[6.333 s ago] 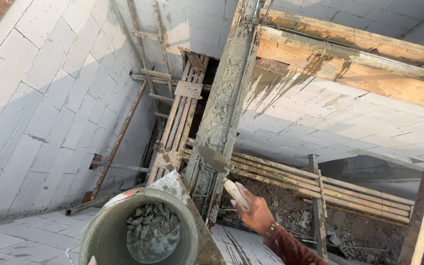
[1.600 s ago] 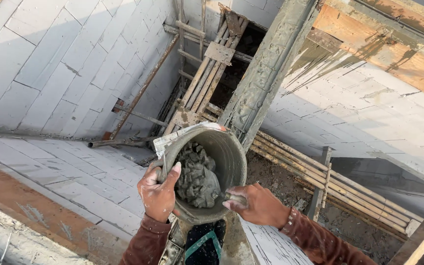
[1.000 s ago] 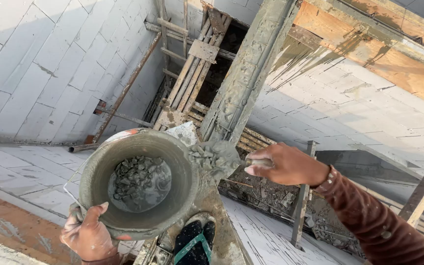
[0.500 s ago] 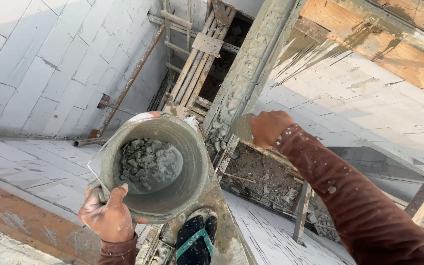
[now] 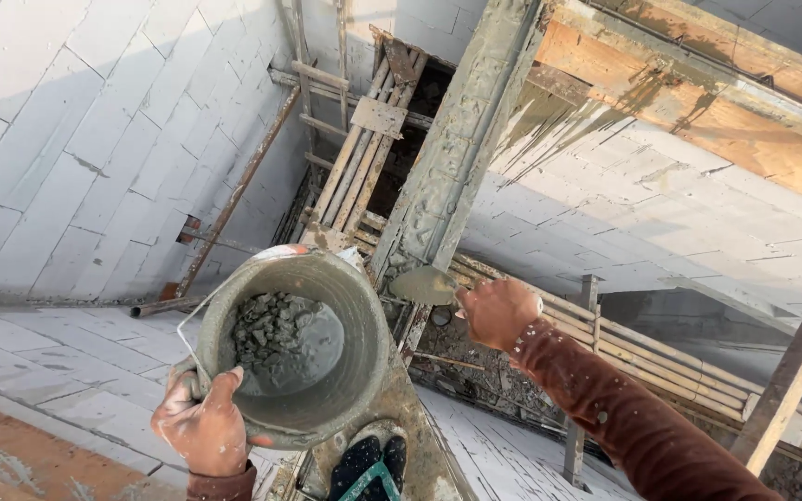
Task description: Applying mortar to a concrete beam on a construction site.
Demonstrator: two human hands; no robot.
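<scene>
— Where's the bucket of wet concrete (image 5: 294,348)?
— Low centre, its near rim clamped in the left hand (image 5: 201,427).
— And the trowel (image 5: 424,286)?
— Just right of the bucket, the right hand (image 5: 497,311) closed on its handle, blade against the concrete column (image 5: 457,158).

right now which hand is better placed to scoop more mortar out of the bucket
The right hand, probably. It holds the trowel, its blade against the mortar-coated column just beside the bucket. The left hand is taken up gripping the bucket's near rim, so it looks needed to steady it.
</scene>
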